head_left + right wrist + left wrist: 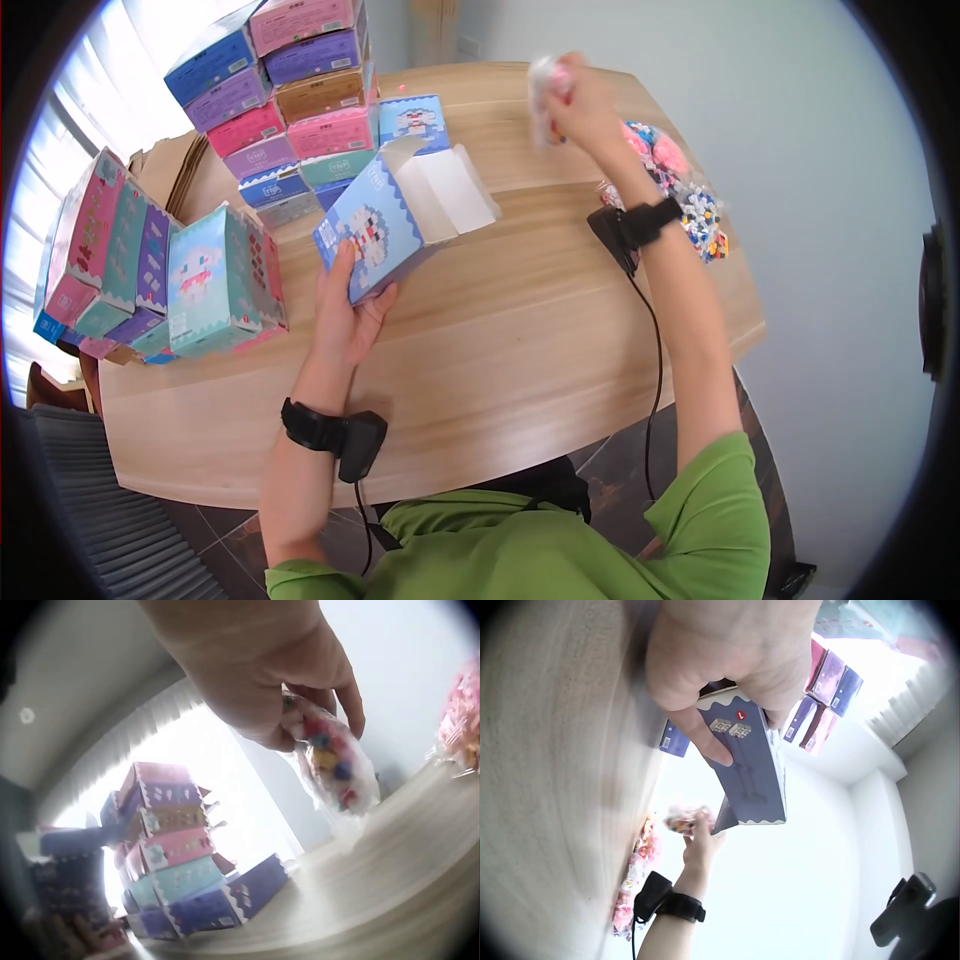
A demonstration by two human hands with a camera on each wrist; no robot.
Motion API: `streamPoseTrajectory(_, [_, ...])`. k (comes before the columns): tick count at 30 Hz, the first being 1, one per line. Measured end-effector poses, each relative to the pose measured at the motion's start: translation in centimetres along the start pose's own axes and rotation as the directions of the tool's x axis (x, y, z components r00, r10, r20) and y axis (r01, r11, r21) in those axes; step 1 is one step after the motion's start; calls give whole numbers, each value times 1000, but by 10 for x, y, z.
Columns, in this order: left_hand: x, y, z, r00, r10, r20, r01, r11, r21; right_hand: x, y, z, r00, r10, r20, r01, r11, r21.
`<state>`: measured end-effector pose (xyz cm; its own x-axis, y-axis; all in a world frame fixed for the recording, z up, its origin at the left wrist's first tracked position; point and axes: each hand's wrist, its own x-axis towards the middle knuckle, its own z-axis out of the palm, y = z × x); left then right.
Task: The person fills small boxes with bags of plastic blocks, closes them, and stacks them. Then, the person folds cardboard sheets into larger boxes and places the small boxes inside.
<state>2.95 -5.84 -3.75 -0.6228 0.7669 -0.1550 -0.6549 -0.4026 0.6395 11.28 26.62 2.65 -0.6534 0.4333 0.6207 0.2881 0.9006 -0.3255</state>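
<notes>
My left hand (347,308) grips the lower end of a blue cardboard box (375,225), which is tilted above the table with its white-lined end flaps (455,190) standing out. In the left wrist view the thumb and fingers press the box (746,769) from two sides. Over the far right part of the table, my right hand (590,115) holds a clear plastic bag (546,95), blurred in the head view. Small red, yellow, blue and white pieces show through that bag (334,761) in the right wrist view.
Several bags of small coloured pieces (690,195) lie along the table's right edge. Stacked boxes (320,100) rise at the back left, with a blue box (415,120) beside them. More boxes (200,280) stand at the left edge. A cable (657,370) trails from the right wrist.
</notes>
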Motion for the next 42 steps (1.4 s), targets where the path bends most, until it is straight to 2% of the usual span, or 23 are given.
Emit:
streamPoseTrajectory(1, [0, 0, 0, 1000, 1, -5, -1, 1000, 5, 1, -14, -14, 991, 57, -118, -38, 986, 160])
streamPoseTrajectory(2, [1, 0, 1, 1000, -1, -9, 1, 1000, 13, 0, -23, -21, 992, 103, -78, -70, 936, 346])
streamPoseTrajectory(4, [1, 1, 0, 1000, 0, -12, 1, 1000, 28, -6, -38, -33, 984, 180, 16, -145, 729, 669])
streamPoseTrajectory(7, [2, 0, -1, 1000, 11, -4, -11, 999, 46, -16, -54, -37, 933, 302, 194, -324, 476, 818])
streamPoseTrajectory(10, [2, -1, -2, 1000, 25, 1, -25, 996, 81, -21, -64, -27, 903, 357, 239, -300, 126, 946])
streamPoseTrajectory(13, [2, -1, -1, 999, 32, -23, -30, 997, 68, -27, -85, -28, 888, 355, 291, -300, -30, 954])
streamPoseTrajectory(16, [1, -1, 1, 999, 32, -26, -31, 998, 54, -33, -94, -20, 950, 237, 202, -264, 269, 926])
streamPoseTrajectory(19, [2, -2, 1, 998, 40, -50, -37, 997, 65, -37, -107, -18, 978, 162, 132, -207, 673, 710])
streamPoseTrajectory(20, [2, -2, 1, 997, 44, -64, -39, 996, 75, -39, -112, -15, 972, 193, 133, -230, 671, 705])
streamPoseTrajectory(23, [3, -1, -1, 995, 40, -94, -38, 999, 24, -43, -114, 6, 971, 238, -20, -132, 605, 785])
streamPoseTrajectory(25, [4, 0, -2, 993, 36, -110, -37, 999, -8, -40, -111, -2, 964, 266, 14, -166, 560, 812])
streamPoseTrajectory(26, [4, 1, -1, 992, 39, -119, -41, 999, -12, -37, -111, -8, 961, 276, 32, -182, 536, 825])
streamPoseTrajectory(29, [3, -1, -1, 995, 42, -92, -39, 999, 38, -33, -110, -26, 955, 233, 186, -261, 351, 899])
streamPoseTrajectory(32, [2, -3, 1, 996, 49, -76, -40, 992, 116, -38, -111, -28, 907, 154, 393, -414, 502, 759])
streamPoseTrajectory(35, [2, -1, 1, 997, 38, -71, -30, 994, 106, -41, -108, -5, 895, 186, 404, -444, 423, 790])
streamPoseTrajectory(38, [2, -1, 0, 998, 11, -58, -8, 998, 65, -44, -114, 13, 926, 347, 153, -245, 242, 939])
streamPoseTrajectory(41, [2, 0, -1, 998, -9, -67, 11, 1000, 23, -54, -121, 22, 962, 264, -65, -88, 528, 845])
streamPoseTrajectory(42, [2, 0, -2, 997, -16, -76, 16, 1000, 8, -56, -123, 22, 963, 258, -74, -84, 552, 830])
